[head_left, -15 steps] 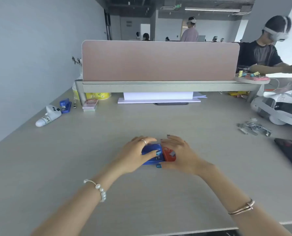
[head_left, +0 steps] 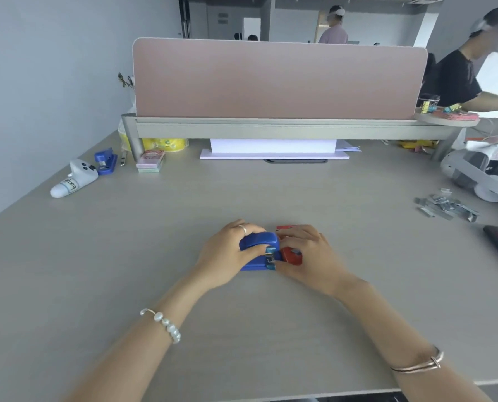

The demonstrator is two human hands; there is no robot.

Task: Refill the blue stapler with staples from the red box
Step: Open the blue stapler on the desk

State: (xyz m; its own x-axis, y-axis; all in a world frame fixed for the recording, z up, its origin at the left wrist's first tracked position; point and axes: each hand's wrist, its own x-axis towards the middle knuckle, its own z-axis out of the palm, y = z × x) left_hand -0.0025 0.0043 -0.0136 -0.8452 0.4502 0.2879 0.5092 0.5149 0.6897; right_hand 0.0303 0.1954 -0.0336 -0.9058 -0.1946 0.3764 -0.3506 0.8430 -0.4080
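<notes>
The blue stapler sits on the grey desk in front of me. My left hand wraps over its top and left side, thumb on its near face. Right beside it lies the red box, partly covered by my right hand, whose fingers curl over the box and whose thumb touches the stapler's front end. Grey staples show in the box's open end. Whether the stapler is open is hidden by my fingers.
A second blue stapler and a white controller lie at the far left. Loose staple strips are scattered at the right, near a white headset. A pink divider stands at the back; a person sits beyond it.
Both hands stay on the stapler and red box. My right hand has shifted a little, uncovering more of the red box behind it.
</notes>
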